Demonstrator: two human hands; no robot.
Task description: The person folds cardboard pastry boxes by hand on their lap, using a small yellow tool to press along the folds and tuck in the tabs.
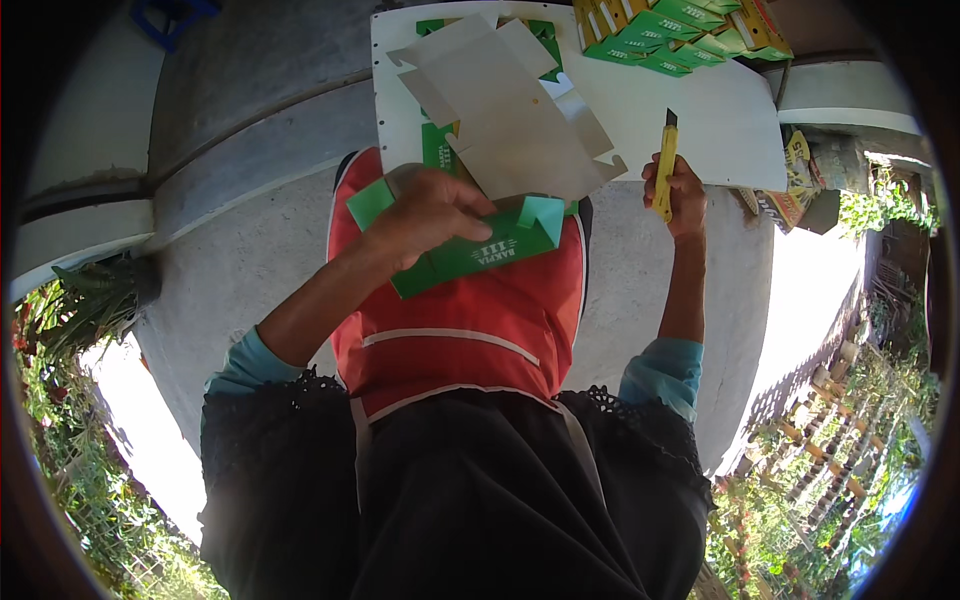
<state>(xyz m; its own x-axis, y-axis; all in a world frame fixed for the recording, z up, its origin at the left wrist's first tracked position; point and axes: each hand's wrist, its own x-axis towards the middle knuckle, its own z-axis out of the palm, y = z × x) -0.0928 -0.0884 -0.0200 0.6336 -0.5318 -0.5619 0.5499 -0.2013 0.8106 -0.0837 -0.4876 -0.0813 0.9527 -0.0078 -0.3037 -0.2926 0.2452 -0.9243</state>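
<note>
My left hand [435, 214] lies over a green printed cardboard box blank [495, 246], with thumb and fingers at its upper edge. That blank is partly folded, its flaps standing up, and it lies over the red apron [465, 307] on my lap. In my right hand [680, 191] is a yellow utility knife [664, 172], its dark blade pointing away from me, held off to the right of the blank. Beyond my left hand, a flat box blank [517, 112] with its plain grey side up lies at an angle over other green blanks on the white table.
The white table [720, 142] stands before me. Folded green and yellow boxes [652, 34] are piled at its far right. A blue plastic stool [169, 19] is at the far left. Printed packaging [787, 202] lies beyond the table's right edge.
</note>
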